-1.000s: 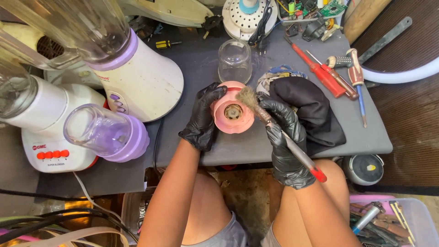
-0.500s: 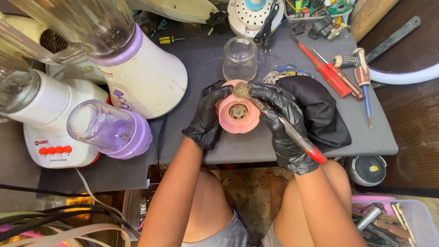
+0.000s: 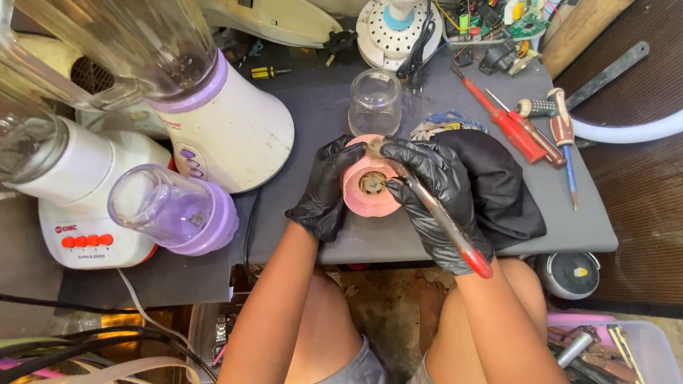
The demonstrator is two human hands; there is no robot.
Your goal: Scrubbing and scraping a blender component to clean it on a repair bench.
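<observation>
Pink blender base (image 3: 368, 186) gripped mid-bench, brush (image 3: 434, 213) on it.

I note left hand (image 3: 329, 186) fingers clamped at its nine o'clock side; right hand (image 3: 435, 190) fingers closed around the brush; glass jar (image 3: 375, 102) at twelve.

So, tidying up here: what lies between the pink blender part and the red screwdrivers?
In the head view, a black cloth lies between the pink blender part and the red screwdrivers, partly under the right hand.

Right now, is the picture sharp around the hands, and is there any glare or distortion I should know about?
Head view: sharp on the black-gloved left hand, right hand and round pink plastic part; even soft light, faint shadows; mild glare on the clear blender jar, which bows at the frame edge.
</observation>
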